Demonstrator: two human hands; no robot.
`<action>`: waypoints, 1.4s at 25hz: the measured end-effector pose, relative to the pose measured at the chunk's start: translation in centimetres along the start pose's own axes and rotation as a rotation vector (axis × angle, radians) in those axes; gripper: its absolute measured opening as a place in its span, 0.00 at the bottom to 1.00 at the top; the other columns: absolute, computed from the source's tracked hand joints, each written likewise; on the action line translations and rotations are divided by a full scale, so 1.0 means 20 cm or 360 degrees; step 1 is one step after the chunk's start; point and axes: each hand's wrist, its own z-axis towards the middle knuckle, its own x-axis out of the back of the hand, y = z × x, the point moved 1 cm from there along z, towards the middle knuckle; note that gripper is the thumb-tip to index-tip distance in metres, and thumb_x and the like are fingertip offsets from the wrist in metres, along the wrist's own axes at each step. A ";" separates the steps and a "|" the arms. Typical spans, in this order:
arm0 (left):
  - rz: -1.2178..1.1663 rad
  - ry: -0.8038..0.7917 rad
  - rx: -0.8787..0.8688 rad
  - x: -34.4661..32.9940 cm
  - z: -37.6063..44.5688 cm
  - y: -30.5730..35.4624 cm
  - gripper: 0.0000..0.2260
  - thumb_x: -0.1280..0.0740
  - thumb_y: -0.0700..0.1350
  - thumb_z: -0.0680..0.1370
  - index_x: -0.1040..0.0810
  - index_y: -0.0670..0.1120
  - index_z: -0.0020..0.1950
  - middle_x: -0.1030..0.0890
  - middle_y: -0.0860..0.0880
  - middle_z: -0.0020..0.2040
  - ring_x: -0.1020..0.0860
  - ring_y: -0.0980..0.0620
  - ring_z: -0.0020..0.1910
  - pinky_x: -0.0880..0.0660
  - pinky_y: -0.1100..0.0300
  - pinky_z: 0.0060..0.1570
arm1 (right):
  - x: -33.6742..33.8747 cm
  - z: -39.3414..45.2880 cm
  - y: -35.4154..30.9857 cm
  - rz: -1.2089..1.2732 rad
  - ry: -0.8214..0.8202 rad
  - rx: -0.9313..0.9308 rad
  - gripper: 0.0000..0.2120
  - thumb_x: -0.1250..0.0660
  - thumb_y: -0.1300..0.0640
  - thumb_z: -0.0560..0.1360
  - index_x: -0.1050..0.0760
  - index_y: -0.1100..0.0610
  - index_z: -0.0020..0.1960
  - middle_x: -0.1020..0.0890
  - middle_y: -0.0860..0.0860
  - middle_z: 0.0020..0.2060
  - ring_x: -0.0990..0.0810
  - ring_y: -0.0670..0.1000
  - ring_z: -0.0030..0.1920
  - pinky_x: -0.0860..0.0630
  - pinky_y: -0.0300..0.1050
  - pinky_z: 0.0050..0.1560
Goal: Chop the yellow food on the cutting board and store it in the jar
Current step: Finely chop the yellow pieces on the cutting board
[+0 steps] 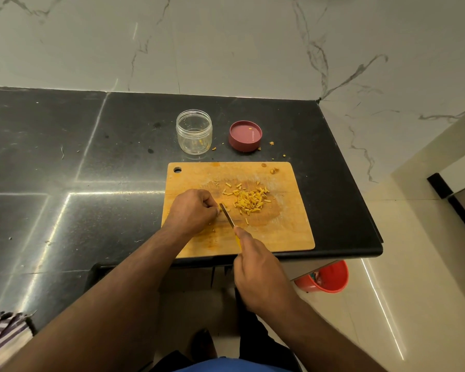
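A wooden cutting board [285,226] lies near the counter's front right corner. A pile of chopped yellow food [250,201] sits at its middle. My left hand [192,210] rests on the board with curled fingers and pinches a small yellow piece, mostly hidden under the fingertips. My right hand [258,267] grips the yellow handle of a knife [226,214]; the blade tip lies right beside my left fingertips. Behind the board stands an open clear jar [194,131] with a few yellow bits inside. Its maroon lid [245,135] lies upside down to the jar's right.
Yellow crumbs are scattered on the black counter [91,162] around the lid and on the board's far right corner. The counter ends just right of the board. A red bucket [326,277] stands on the floor below. A striped cloth [3,331] lies at the lower left.
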 end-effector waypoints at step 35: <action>0.0002 -0.0018 0.0013 0.01 0.00 0.01 0.04 0.28 0.44 0.76 0.17 0.51 0.42 0.19 0.56 0.39 0.23 0.58 0.39 0.33 0.65 0.31 | -0.01 -0.06 0.05 0.0215 -0.0023 -0.0053 0.24 0.46 0.56 0.82 0.43 0.47 0.78 0.24 0.48 0.63 0.26 0.43 0.54 0.34 0.32 0.47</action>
